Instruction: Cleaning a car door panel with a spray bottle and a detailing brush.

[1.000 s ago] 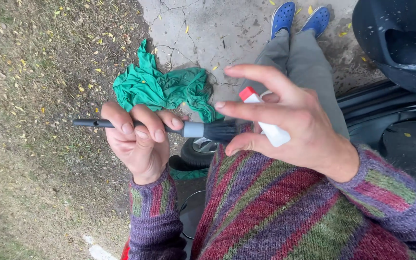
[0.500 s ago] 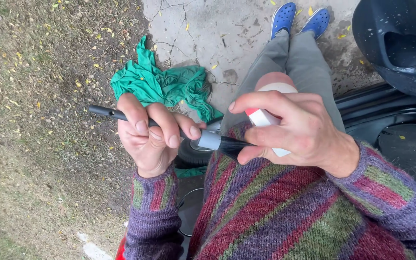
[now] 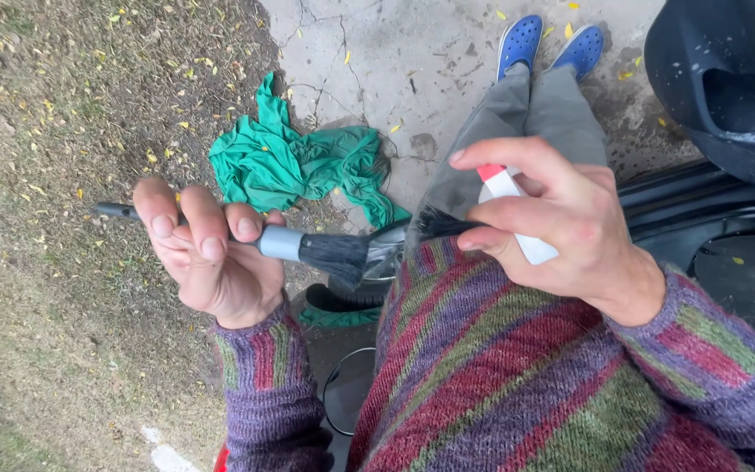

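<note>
Detailing brush point(image 3: 308, 249): mid-handle hidden under the fingers of the left hand point(image 3: 211, 262); bristle tips covered by the right hand point(image 3: 552, 227).

Spray bottle point(image 3: 517, 218): only its red-and-white top and a patch of white body show; the rest lies inside the right hand's grip.

Striped sleeves point(image 3: 526, 376): cut off by the bottom and right edges.

Dark vehicle body point(image 3: 727, 79): cropped at the top and right edges, kind unclear.

Dark round object point(image 3: 351, 293) below the brush: mostly hidden, not identifiable.
</note>
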